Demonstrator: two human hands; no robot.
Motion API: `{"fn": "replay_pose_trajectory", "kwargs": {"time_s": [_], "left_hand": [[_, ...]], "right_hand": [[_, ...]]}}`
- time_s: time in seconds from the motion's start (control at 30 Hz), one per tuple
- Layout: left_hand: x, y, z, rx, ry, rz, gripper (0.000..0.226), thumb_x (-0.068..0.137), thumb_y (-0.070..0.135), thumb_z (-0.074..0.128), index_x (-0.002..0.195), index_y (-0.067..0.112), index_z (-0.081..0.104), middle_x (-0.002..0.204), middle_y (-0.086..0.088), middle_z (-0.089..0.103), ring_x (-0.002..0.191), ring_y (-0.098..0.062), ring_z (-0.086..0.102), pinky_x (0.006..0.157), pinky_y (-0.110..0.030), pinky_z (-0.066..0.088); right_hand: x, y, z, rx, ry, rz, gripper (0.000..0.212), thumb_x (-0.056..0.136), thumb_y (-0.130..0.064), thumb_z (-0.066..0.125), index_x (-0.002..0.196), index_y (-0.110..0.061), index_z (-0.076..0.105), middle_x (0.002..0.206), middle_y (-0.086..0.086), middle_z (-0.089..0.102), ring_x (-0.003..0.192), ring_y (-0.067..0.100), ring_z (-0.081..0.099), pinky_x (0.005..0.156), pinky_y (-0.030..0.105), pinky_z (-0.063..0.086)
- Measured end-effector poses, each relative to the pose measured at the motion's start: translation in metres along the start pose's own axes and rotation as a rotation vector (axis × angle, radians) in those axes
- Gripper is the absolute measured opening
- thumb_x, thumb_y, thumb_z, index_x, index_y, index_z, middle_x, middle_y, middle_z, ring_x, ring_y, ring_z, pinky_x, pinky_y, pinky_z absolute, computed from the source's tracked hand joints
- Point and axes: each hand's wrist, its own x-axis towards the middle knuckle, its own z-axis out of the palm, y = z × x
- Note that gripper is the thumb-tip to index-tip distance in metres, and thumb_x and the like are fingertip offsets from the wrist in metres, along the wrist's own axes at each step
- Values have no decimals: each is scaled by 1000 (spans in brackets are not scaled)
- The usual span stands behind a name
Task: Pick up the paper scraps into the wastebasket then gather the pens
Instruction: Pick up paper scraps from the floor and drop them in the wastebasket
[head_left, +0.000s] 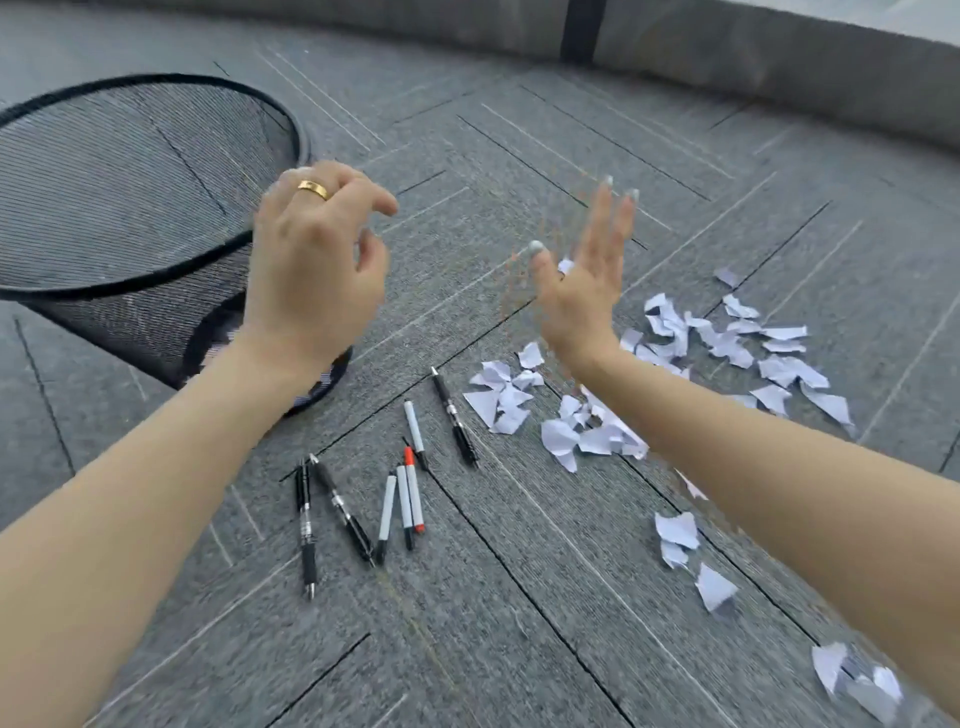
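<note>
Paper scraps (670, 374): torn white pieces strewn over the grey carpet floor (519, 156), main spread to the right, under and beyond the right forearm; a few stragglers nearer the lower right corner. None held.

Pens (384, 483): seven loose on the carpet, centre-low, between the scraps and the basket. Three black clicker pens, three white-barrelled markers with black caps, one with a red cap. Some lie just beside each other, none bundled.

Wastebasket (130, 208): black wire mesh, round, at left, its mouth towards the camera. Something pale shows through the mesh near its base; cannot tell what.

Left hand (317, 254): raised in front of the basket rim, grip loosely curled, holding nothing; gold ring (313, 189) on one finger.

Right hand (582, 280): raised above the scraps, grip spread, fingers straight, empty.

Grey padded edge (727, 57) runs along the far side.
</note>
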Motion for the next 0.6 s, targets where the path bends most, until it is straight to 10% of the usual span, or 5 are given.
{"fn": "replay_pose_trajectory", "kwargs": {"time_s": [0.17,0.37,0.6], "left_hand": [[-28,28,88,-78,-534,32,35,83,8,52,118,10,57,111,-14,63,103,-35,56,89,-46,47],[-79,59,163,-36,-1014,-91,23,90,13,48,110,11,59,116,-12,59,102,-32,57,83,-39,48],[-120,149,191,-116,-1192,287,25,94,24,48,115,11,52,119,-8,52,98,-26,57,70,-34,44]], "right_hand": [[-4,112,-88,-321,-364,551,48,101,-32,20,132,-5,44,135,22,47,117,33,47,103,43,32],[-64,177,-135,-678,-691,477,33,91,-20,46,122,-17,56,124,8,59,90,26,62,84,36,49],[-120,191,-144,-746,-820,156,48,84,-35,62,128,-21,48,130,1,47,106,23,54,83,37,47]]}}
